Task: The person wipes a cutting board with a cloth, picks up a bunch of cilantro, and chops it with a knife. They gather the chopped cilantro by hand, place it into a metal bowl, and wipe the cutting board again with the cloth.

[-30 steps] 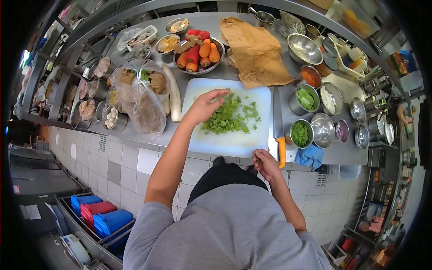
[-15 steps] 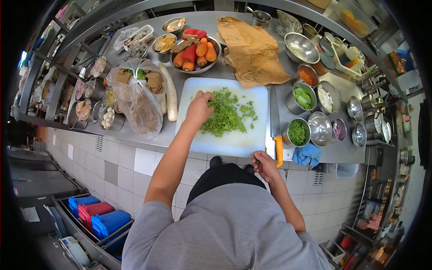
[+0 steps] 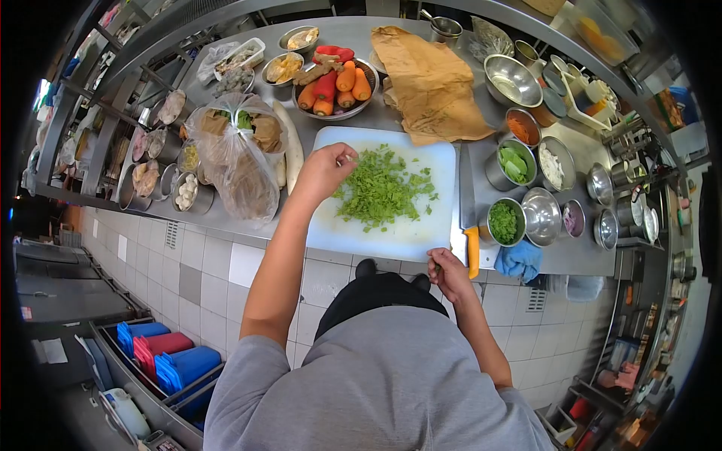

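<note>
The chopped greens (image 3: 383, 192) lie in a loose, flattish heap on the middle of the white cutting board (image 3: 391, 237) — bright green, cut fine, with stray flecks scattered toward the board's right edge. The bunched fingertips of the left hand (image 3: 323, 169) close on the heap's upper left rim. The board lies flat on the steel counter (image 3: 226, 218), its near edge at the counter's lip.

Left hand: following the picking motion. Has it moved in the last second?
Yes. The left hand has drawn back leftward: its fingers reached over the chopped greens before, and now curl at the pile's left edge, nearer the cutting board's left side.
</note>
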Available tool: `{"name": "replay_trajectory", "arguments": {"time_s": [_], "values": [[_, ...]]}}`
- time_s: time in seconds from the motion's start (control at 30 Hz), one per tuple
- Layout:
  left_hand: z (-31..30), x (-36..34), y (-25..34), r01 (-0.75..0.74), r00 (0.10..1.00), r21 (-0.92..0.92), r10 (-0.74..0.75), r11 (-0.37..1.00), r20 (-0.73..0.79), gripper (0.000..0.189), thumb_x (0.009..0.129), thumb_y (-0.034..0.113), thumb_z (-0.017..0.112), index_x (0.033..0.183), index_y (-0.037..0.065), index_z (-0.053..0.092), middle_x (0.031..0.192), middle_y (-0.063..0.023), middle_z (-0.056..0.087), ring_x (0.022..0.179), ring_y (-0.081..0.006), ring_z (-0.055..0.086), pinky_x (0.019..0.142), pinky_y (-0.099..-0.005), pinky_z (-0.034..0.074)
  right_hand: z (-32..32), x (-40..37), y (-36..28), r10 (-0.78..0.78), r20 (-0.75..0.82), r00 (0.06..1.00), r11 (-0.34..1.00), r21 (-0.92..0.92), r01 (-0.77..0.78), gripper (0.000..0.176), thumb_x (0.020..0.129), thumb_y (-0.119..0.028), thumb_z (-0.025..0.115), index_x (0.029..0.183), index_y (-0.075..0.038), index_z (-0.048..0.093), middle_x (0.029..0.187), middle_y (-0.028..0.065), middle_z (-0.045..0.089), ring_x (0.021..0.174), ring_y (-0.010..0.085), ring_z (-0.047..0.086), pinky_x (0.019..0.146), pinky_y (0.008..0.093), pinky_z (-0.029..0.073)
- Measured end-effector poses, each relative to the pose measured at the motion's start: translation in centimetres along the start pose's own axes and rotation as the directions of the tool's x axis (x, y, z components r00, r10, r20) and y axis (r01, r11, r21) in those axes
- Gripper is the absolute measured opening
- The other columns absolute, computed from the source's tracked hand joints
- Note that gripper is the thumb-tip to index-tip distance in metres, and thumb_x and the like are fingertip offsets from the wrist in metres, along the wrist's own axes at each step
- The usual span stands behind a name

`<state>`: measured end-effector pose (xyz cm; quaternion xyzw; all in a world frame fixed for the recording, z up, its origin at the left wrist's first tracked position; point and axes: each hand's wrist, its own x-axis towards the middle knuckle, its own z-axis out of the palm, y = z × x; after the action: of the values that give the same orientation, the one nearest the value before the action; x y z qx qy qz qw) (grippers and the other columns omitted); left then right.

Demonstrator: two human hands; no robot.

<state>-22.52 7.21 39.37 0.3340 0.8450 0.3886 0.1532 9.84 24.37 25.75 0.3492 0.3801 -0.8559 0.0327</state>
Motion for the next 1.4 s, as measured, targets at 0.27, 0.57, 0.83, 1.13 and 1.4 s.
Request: {"name": "replay_trajectory", "arguments": {"time_s": [0.27,0.57,0.83,1.13,1.4], "values": [[6.8,1.4,-6.9,-0.050,0.995,0.214,0.066,0.976,-0.069,0.019,0.084,0.013,0.068,0.102,0.008,0.074,0.095,-0.0132,0.064,0.089,-0.0312,0.064,0.081,-0.0414,0.052,0.9,-0.2,-0.2,0.018,0.004,1.000,1.000,-0.006,-0.018,0.015,0.102,-0.020,0.055,0.109,-0.008,0.061,0.076,-0.0004,0.055,0.061,0.0096,0.048,0.053,0.0239,0.039],[8.7,2.2,-8.4,-0.003,0.996,0.156,0.017,0.988,-0.087,0.016,0.081,0.013,0.072,0.096,0.008,0.074,0.094,-0.0119,0.064,0.090,-0.0298,0.064,0.081,-0.0393,0.052,2.5,-0.1,-0.6,0.006,-0.005,1.000,0.998,-0.058,-0.006,0.016,0.102,-0.021,0.056,0.110,-0.008,0.061,0.076,-0.0005,0.055,0.062,0.0095,0.048,0.054,0.0231,0.039],[4.4,-1.0,-7.9,0.085,0.991,-0.283,-0.110,0.955,-0.076,0.018,0.085,0.015,0.073,0.097,0.001,0.074,0.092,-0.0118,0.072,0.080,-0.0209,0.067,0.075,-0.0307,0.052,2.7,0.2,-1.5,-0.068,0.059,0.996,0.996,0.053,0.065,0.024,0.105,-0.028,0.050,0.112,-0.006,0.060,0.081,0.0013,0.057,0.066,0.0124,0.053,0.058,0.0257,0.043],[12.7,-9.1,1.5,-0.235,0.949,-0.288,0.283,0.928,0.137,0.025,0.082,0.015,0.078,0.105,0.005,0.071,0.088,-0.0090,0.066,0.080,-0.0211,0.063,0.071,-0.0327,0.050,6.3,2.8,-1.3,0.046,0.169,0.985,0.952,0.292,-0.095,0.035,0.107,-0.035,0.045,0.112,-0.005,0.060,0.090,0.0042,0.061,0.075,0.0159,0.059,0.065,0.0302,0.050],[8.9,-5.3,-3.1,-0.190,0.955,0.198,0.228,0.962,-0.192,0.034,0.076,0.019,0.081,0.105,0.006,0.071,0.102,-0.0131,0.065,0.093,-0.0322,0.063,0.083,-0.0413,0.051,3.4,1.3,-1.0,0.034,0.112,0.993,0.975,0.214,-0.057,0.021,0.103,-0.023,0.053,0.110,-0.005,0.060,0.083,0.0017,0.057,0.064,0.0123,0.050,0.055,0.0247,0.039]]}}
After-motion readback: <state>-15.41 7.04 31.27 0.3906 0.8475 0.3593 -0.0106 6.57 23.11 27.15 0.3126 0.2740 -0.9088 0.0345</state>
